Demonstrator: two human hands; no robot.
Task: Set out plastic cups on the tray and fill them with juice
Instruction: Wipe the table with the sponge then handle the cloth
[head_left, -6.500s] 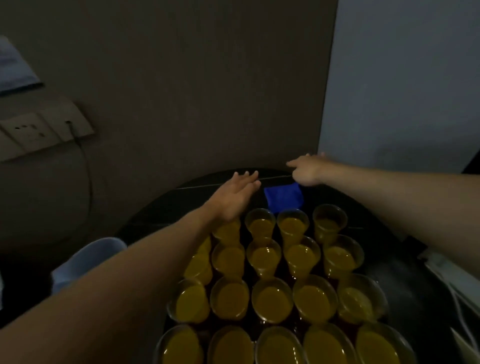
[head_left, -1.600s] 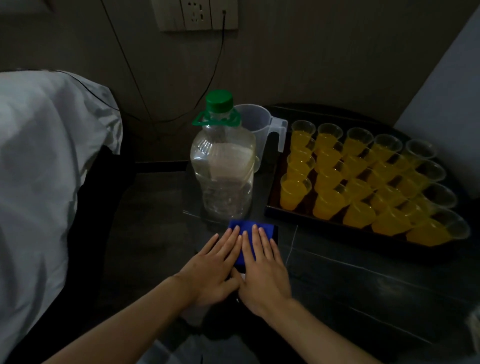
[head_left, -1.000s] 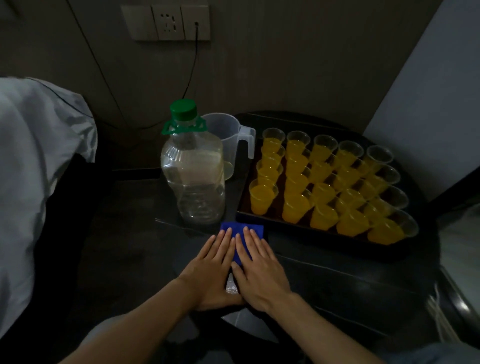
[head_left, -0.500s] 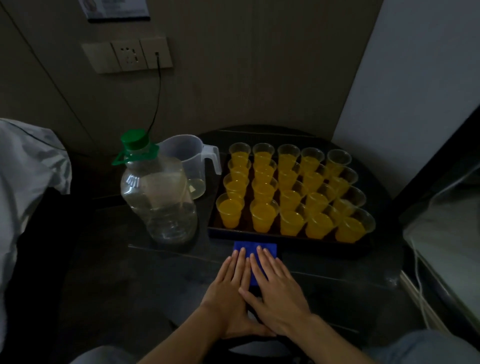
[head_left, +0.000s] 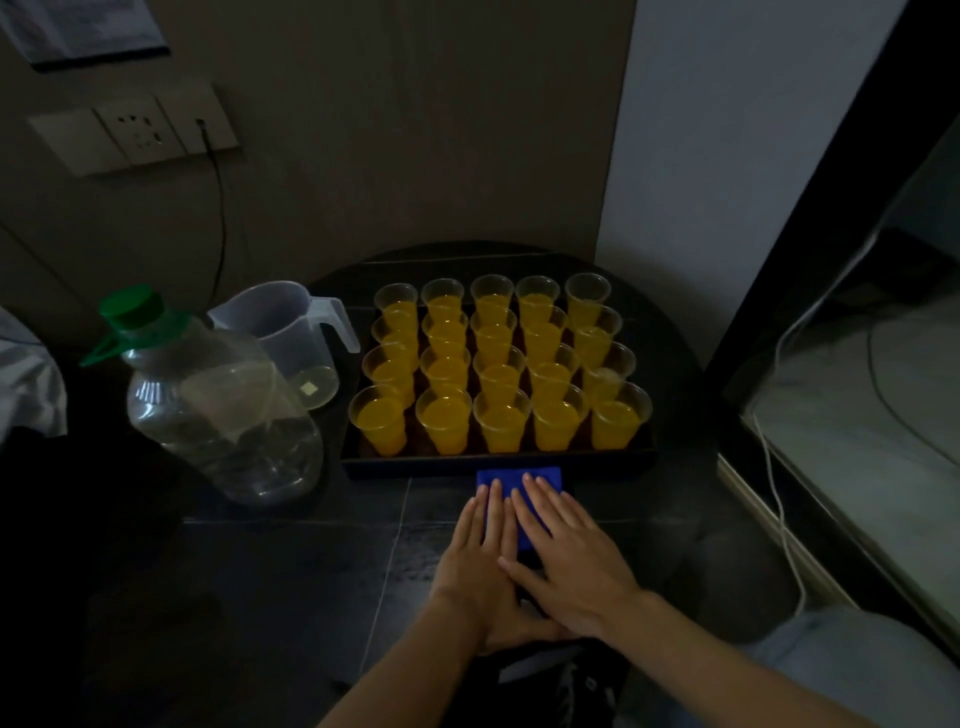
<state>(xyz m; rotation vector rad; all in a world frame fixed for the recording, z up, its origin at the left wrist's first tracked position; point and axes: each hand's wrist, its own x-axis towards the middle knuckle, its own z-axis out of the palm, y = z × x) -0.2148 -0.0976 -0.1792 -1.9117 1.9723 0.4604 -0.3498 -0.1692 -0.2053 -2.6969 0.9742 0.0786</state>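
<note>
Several clear plastic cups (head_left: 501, 421) full of orange juice stand in rows on a dark tray (head_left: 498, 462) on a black table. Just in front of the tray lies a blue cloth (head_left: 519, 477). My left hand (head_left: 480, 561) and my right hand (head_left: 569, 558) lie flat side by side with straight fingers, fingertips on the cloth, the right thumb over the left hand. Left of the tray stand a nearly empty clear measuring jug (head_left: 291, 343) and a large clear bottle (head_left: 218, 410) with a green cap.
The black table (head_left: 291, 571) sits against a wall with a socket panel (head_left: 135, 132) and a plugged-in cable. A white cable (head_left: 779, 499) hangs at the right beside a ledge. White fabric (head_left: 26, 384) shows at the far left.
The view has swung so the tray now sits straight ahead. Both hands stay flat on the blue cloth, which now lies against the tray's front edge.
</note>
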